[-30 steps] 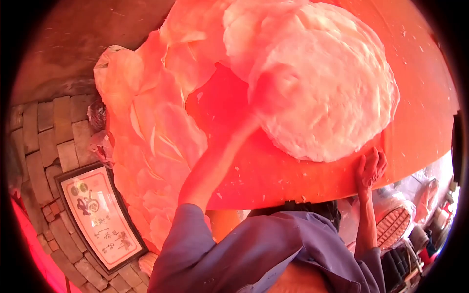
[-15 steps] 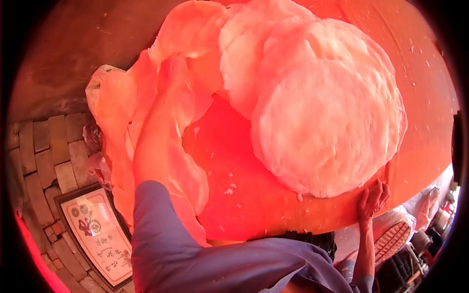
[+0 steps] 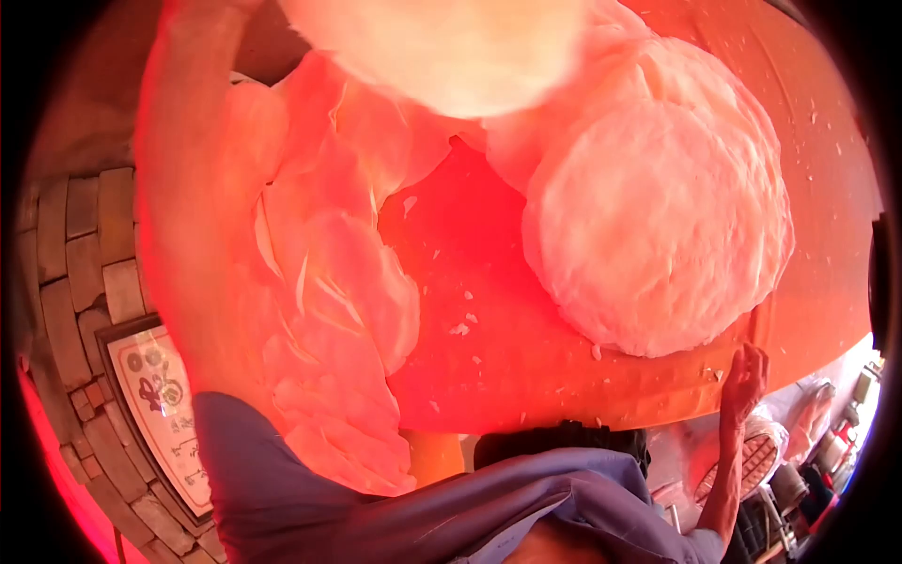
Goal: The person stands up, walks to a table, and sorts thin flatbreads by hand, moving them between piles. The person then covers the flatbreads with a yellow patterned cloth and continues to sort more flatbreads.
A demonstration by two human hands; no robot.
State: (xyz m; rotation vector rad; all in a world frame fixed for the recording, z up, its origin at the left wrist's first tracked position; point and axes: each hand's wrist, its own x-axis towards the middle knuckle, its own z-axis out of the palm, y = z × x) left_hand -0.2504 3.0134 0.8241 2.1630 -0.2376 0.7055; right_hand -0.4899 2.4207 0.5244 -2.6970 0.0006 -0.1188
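Observation:
My left arm [image 3: 188, 235] reaches up along the left side, and its hand [image 3: 225, 5] is mostly cut off by the top edge. From there a thin round flatbread [image 3: 442, 47], blurred and close to the camera, hangs in the air; the fingers' grip on it is hidden. My right hand [image 3: 745, 376] rests at the near right rim of the table, fingers curled, with nothing visible in them. Just beyond it lies a stack of round flatbreads [image 3: 658, 226]. Limp, folded sheets of flatbread [image 3: 338, 282] are heaped under and beside my left arm.
The round table [image 3: 451, 244] looks red-orange in the light and carries scattered crumbs. On the left, a framed sign with writing [image 3: 164, 404] lies on brick paving [image 3: 70, 301]. Plastic-wrapped goods [image 3: 761, 442] and assorted items are beyond the right edge.
My left hand has risen from the heap to the top edge, and a flatbread is now raised close to the camera. My right hand stays at the table's rim; the view has shifted slightly.

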